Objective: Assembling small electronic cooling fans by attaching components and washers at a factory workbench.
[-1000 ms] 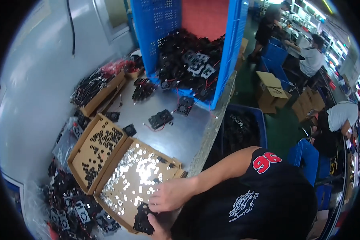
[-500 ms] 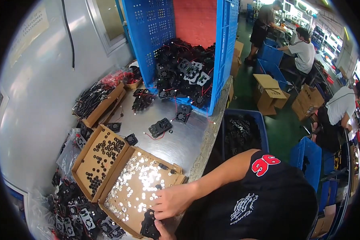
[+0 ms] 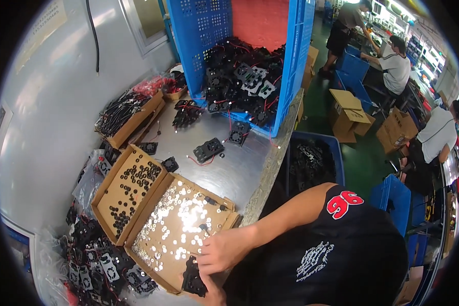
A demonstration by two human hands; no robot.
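At the lower edge, my left hand [image 3: 213, 294] grips a black fan unit [image 3: 193, 278] over the near edge of a cardboard tray. Its thumb and fingers are closed on the unit's side. My right hand [image 3: 220, 251] is just above, fingers curled and pressed together at the unit's upper end; whatever they pinch is too small or hidden to make out. Below and beyond my hands lies the cardboard tray [image 3: 160, 279], scattered with small shiny, silver-white washer-like rings [image 3: 182, 204]. A second cardboard tray [image 3: 103, 202] to its left holds small black rings [image 3: 143, 175].
A blue crate [image 3: 297, 66] full of black fans stands at the back. Loose fan units [image 3: 209, 149] lie on the metal table. A box of black cables [image 3: 122, 112] is by the wall; more fans [image 3: 94, 262] pile up at left. Several people work at right.
My right hand has moved slightly down and closer to the fan unit, its fingers now at the unit's upper end. The view has shifted a little; the left hand keeps its hold.
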